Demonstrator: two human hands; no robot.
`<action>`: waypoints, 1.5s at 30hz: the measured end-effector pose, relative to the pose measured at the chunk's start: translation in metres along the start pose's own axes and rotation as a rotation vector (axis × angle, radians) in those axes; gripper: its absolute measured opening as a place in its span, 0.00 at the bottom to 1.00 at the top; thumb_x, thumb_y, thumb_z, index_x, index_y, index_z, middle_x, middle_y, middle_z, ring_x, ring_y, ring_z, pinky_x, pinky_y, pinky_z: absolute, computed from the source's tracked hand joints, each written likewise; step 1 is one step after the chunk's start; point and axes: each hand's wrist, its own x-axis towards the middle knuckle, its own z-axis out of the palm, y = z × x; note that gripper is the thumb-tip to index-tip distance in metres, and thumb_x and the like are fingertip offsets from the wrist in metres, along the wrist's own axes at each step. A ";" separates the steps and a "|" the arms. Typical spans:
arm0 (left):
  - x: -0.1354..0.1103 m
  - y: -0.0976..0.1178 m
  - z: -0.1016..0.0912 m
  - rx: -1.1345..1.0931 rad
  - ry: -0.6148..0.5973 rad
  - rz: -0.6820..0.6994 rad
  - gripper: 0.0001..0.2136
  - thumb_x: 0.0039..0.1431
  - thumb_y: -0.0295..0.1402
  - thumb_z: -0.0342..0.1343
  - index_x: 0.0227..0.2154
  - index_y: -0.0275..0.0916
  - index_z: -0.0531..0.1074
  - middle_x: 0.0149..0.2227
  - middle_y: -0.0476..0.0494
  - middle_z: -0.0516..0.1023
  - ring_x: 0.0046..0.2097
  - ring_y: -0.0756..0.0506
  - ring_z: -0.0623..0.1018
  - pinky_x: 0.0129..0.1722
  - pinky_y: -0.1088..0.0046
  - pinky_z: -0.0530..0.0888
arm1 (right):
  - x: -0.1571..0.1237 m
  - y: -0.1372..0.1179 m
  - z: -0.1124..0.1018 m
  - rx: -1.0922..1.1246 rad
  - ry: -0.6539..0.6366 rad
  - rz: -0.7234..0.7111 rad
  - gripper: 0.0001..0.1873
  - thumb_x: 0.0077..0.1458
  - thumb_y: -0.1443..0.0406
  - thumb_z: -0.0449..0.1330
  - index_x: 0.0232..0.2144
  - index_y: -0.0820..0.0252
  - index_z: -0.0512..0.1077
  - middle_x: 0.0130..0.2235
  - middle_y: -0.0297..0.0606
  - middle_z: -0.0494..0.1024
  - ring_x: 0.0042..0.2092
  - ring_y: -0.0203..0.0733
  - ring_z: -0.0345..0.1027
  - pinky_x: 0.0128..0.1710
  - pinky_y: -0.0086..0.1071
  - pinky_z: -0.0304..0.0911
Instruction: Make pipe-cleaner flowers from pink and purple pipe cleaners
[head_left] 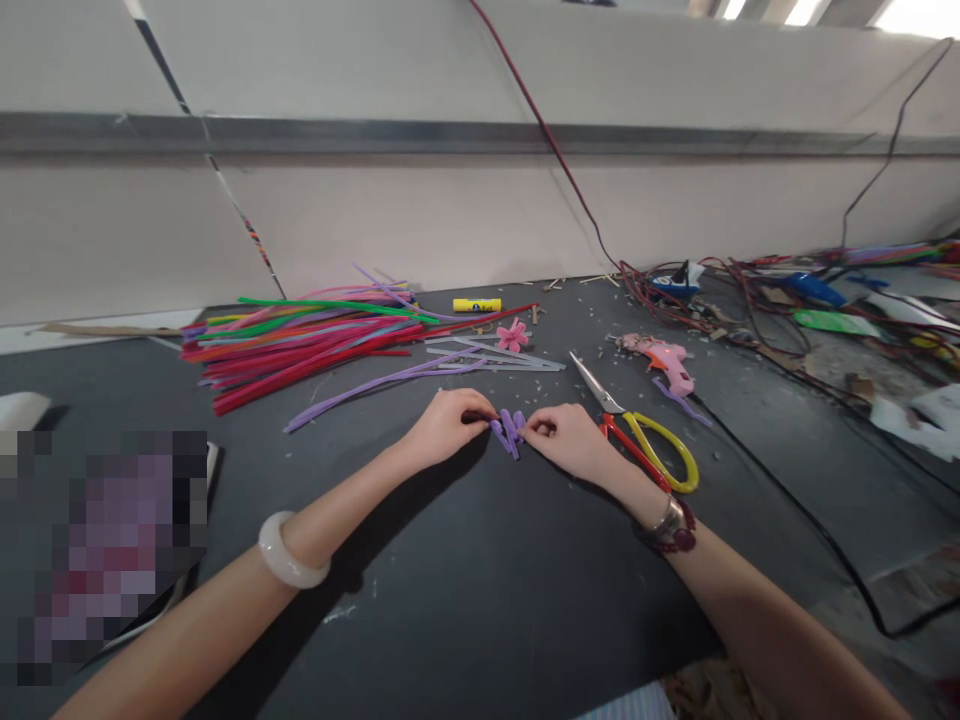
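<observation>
Between my two hands is a purple pipe cleaner point(508, 432) bent into several narrow loops, just above the dark table. My left hand point(451, 428) pinches its left end between thumb and fingers. At its right end, the fingertips of my right hand point(570, 438) are pressed together on it. Scissors point(611, 405) with one red and one yellow handle lie beside my right hand, partly behind the wrist. A pink pipe-cleaner flower point(513, 336) rests beyond the hands, next to several pale glue sticks point(517, 362).
A heap of coloured pipe cleaners point(322, 345) lies at the back left, with loose purple ones point(375, 384) in front. A yellow tube point(477, 305) is near the wall. A pink glue gun point(664, 360) and tangled cables point(720, 325) occupy the right. A blurred-out device point(112, 550) sits at left.
</observation>
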 end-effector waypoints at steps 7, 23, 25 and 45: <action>0.000 0.005 0.000 -0.027 0.035 0.047 0.05 0.48 0.25 0.56 0.27 0.38 0.76 0.34 0.46 0.77 0.36 0.50 0.75 0.39 0.74 0.70 | 0.001 -0.001 0.000 0.034 -0.020 -0.031 0.13 0.51 0.63 0.52 0.23 0.62 0.74 0.19 0.33 0.71 0.21 0.31 0.58 0.24 0.26 0.52; -0.023 -0.056 -0.069 0.570 0.187 -0.206 0.13 0.49 0.29 0.49 0.37 0.36 0.74 0.40 0.41 0.76 0.43 0.42 0.73 0.46 0.67 0.68 | -0.002 -0.009 -0.006 -0.078 0.098 0.016 0.16 0.50 0.60 0.53 0.16 0.61 0.69 0.16 0.31 0.67 0.20 0.31 0.55 0.23 0.26 0.49; -0.024 -0.060 -0.073 0.612 0.168 -0.229 0.12 0.50 0.29 0.49 0.36 0.37 0.74 0.39 0.41 0.76 0.43 0.42 0.74 0.45 0.68 0.68 | -0.002 -0.009 -0.006 -0.086 0.104 0.013 0.16 0.51 0.60 0.53 0.16 0.61 0.68 0.16 0.31 0.67 0.20 0.31 0.55 0.23 0.26 0.49; -0.052 0.055 -0.088 0.588 0.175 -0.107 0.14 0.58 0.36 0.45 0.38 0.41 0.75 0.32 0.47 0.74 0.31 0.49 0.73 0.30 0.76 0.66 | -0.011 -0.016 -0.008 -0.121 0.535 -0.374 0.19 0.56 0.66 0.52 0.51 0.63 0.65 0.30 0.40 0.73 0.35 0.40 0.64 0.39 0.33 0.61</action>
